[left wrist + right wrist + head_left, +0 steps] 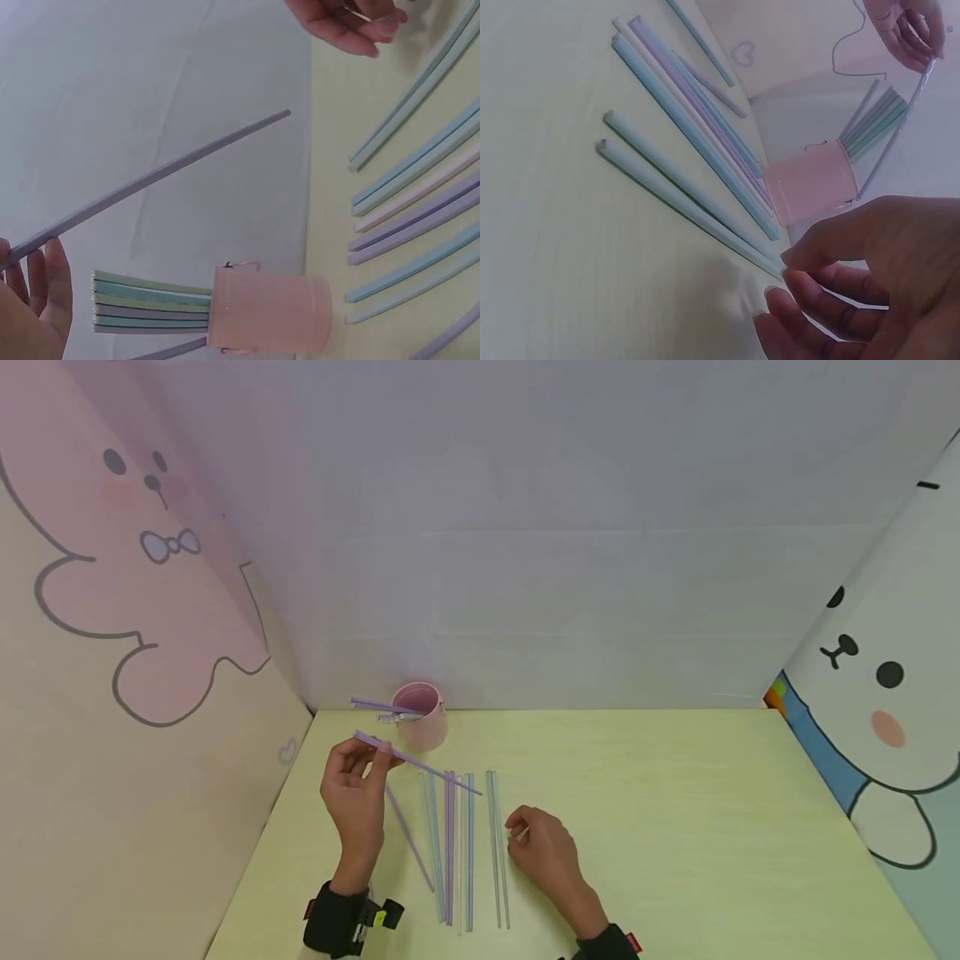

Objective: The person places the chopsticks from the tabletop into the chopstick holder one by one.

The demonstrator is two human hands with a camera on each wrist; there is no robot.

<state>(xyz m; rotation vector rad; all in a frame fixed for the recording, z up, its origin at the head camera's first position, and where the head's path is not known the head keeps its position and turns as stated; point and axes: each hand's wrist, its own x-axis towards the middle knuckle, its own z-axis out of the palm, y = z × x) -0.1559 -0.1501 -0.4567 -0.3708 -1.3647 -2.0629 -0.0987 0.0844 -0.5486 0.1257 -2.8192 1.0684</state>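
Observation:
My left hand point(358, 802) pinches a purple chopstick point(431, 769) between thumb and fingers. It is held above the table at a slant, its thin end toward the right, in front of a pink bucket point(425, 732). In the left wrist view, a bundle of green and purple chopsticks point(150, 300) sticks out of the bucket's mouth. My right hand point(547, 852) has loosely curled fingers and holds nothing. It hovers just right of a pair of pale green chopsticks point(492, 814); whether a fingertip touches them I cannot tell.
Several blue, purple point(450, 852) and pale chopsticks lie roughly parallel in pairs on the yellow table point(675, 827). A single purple chopstick point(410, 839) lies slanted at their left. The bucket stands by the back wall point(562, 610); printed side panels flank the table.

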